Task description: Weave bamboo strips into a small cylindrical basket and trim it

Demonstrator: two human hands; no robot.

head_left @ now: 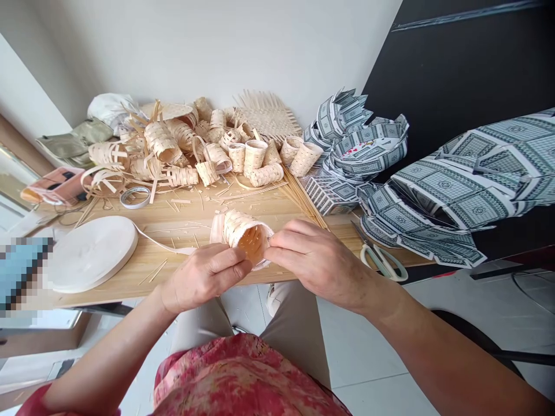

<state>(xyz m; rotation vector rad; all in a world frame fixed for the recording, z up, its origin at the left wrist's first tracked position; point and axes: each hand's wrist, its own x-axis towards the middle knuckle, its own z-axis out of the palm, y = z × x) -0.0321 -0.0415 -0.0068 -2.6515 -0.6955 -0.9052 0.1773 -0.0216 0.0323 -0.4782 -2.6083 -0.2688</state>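
A small woven basket (241, 222) of pale wood strips lies tilted on its side near the table's front edge, its open mouth facing me. My left hand (208, 270) is closed on the lower left of its rim. At the right side of the rim my right hand (316, 257) pinches with thumb and finger; whatever is between the fingertips is too small to make out. A white ribbon (160, 242) runs from a large flat roll (91, 254) on the left toward the basket and passes behind my left hand.
Several woven baskets (255, 155) and loose strips are heaped along the wall. A tape roll (135, 197) lies at left. Thin sticks (303, 199) lie behind my right hand. Scissors (384, 260) rest at right, near folded playing-card constructions (455, 185).
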